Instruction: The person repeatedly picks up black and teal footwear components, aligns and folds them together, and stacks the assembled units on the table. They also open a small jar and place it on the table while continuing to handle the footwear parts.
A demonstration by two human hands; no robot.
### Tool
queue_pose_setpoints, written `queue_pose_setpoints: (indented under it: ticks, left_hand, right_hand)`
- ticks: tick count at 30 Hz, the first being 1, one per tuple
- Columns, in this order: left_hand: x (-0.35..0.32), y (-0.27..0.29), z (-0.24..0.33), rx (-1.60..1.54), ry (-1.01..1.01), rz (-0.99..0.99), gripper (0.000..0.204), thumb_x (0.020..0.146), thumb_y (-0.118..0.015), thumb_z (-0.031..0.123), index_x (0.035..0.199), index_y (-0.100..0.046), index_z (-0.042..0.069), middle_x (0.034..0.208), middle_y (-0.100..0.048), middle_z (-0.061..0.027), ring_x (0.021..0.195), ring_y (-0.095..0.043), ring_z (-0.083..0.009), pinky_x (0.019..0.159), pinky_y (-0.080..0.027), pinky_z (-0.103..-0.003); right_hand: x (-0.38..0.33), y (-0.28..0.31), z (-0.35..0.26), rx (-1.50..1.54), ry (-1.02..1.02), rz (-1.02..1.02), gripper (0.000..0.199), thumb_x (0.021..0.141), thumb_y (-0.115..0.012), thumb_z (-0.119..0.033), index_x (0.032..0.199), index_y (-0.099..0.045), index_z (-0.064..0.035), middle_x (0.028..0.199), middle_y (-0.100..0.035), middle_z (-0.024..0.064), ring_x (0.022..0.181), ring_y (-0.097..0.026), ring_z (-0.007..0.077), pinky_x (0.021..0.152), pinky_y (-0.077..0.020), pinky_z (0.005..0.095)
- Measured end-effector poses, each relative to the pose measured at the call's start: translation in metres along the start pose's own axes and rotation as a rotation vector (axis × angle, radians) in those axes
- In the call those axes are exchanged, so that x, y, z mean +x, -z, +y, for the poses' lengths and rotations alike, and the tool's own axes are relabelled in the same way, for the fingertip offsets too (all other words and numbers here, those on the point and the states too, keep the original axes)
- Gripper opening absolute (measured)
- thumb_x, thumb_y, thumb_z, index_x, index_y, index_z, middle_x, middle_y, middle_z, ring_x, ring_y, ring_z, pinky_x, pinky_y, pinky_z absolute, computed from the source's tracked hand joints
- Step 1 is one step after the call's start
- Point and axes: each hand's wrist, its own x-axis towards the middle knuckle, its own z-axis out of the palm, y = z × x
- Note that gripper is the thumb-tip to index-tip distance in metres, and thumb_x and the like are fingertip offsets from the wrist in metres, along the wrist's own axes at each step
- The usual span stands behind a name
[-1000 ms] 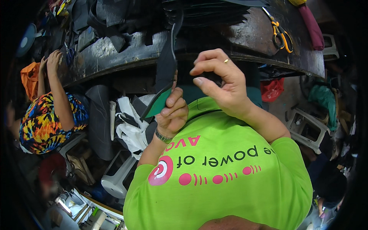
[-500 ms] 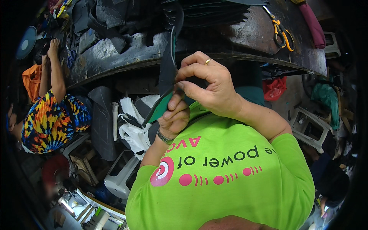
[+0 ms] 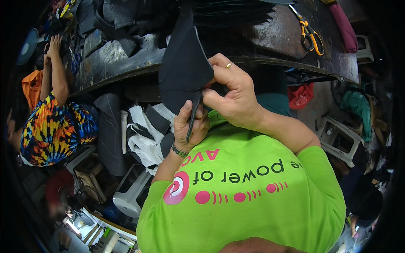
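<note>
A black panel of cloth-like material (image 3: 181, 67) with a thin pale edge and a seam line across it hangs up in front of my chest. My left hand (image 3: 196, 126) is closed on its lower part, the thumb pressed along a folded flap. At the panel's right edge, my right hand (image 3: 234, 90) pinches with thumb and bent fingers; the fingertips lie partly behind the material. Whether the right fingers also hold something small is hidden.
Ahead stands a dark worktable (image 3: 122, 67), bearing black cut pieces (image 3: 118, 21) and orange-handled scissors (image 3: 311, 36). White and black scraps (image 3: 145, 130) lie left of my arm, near a grey stool (image 3: 133, 194). A co-worker in a patterned shirt (image 3: 52, 130) is at far left.
The black panel has turned from edge-on to its broad black face, hiding the green side. My left thumb now lies over the front. The co-worker's hands have shifted slightly up.
</note>
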Motion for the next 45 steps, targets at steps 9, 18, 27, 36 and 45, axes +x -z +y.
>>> queue_pose_setpoints:
  ticks: [9,18,27,36,45]
  left_hand:
    - [0.008,-0.006,0.002,-0.298,-0.115,-0.173,0.076,0.095,-0.062,0.0,0.158,-0.024,0.02,0.089,-0.054,-0.0096,0.065,-0.058,-0.01,0.052,-0.05,-0.017]
    - [0.006,-0.007,0.0,-0.245,-0.013,-0.165,0.03,0.101,-0.055,0.005,0.129,-0.045,0.001,0.084,-0.057,-0.0105,0.062,-0.06,-0.0113,0.047,-0.049,-0.015]
    - [0.004,0.002,0.0,-0.195,-0.004,-0.108,0.027,0.107,-0.049,0.022,0.105,-0.055,-0.004,0.082,-0.06,-0.0087,0.059,-0.059,-0.0104,0.045,-0.046,-0.018]
    - [-0.007,-0.003,-0.008,0.528,-0.227,0.225,0.035,0.106,-0.049,0.032,0.094,-0.063,0.002,0.078,-0.063,-0.0037,0.049,-0.053,-0.0068,0.042,-0.038,-0.02]
    - [0.001,-0.026,-0.021,0.739,-0.349,0.412,0.025,0.1,-0.058,0.02,0.112,-0.061,-0.003,0.084,-0.067,-0.0087,0.057,-0.057,-0.0113,0.045,-0.042,-0.023]
  right_hand:
    - [-0.005,0.012,0.001,-0.059,0.017,-0.009,0.01,0.075,-0.066,0.0,0.085,-0.065,-0.0013,0.103,-0.057,0.0092,0.094,-0.058,0.018,0.084,-0.0458,0.0295]
    - [0.003,0.003,-0.001,-0.041,0.064,-0.064,0.016,0.079,-0.069,-0.003,0.094,-0.071,-0.0019,0.11,-0.058,0.0097,0.103,-0.059,0.0204,0.09,-0.0459,0.0314]
    - [0.005,-0.003,0.001,-0.031,0.076,-0.026,0.012,0.074,-0.07,-0.007,0.085,-0.069,-0.0015,0.095,-0.061,0.0113,0.092,-0.059,0.0245,0.079,-0.0485,0.0357]
    - [0.006,-0.002,0.005,0.029,0.072,-0.042,0.016,0.075,-0.064,-0.003,0.091,-0.066,0.001,0.095,-0.061,0.0129,0.084,-0.061,0.0255,0.075,-0.0493,0.0338]
    - [-0.004,0.007,0.022,-0.04,-0.021,0.003,0.024,0.077,-0.06,0.001,0.1,-0.067,0.001,0.092,-0.059,0.0101,0.082,-0.058,0.022,0.075,-0.0485,0.0327]
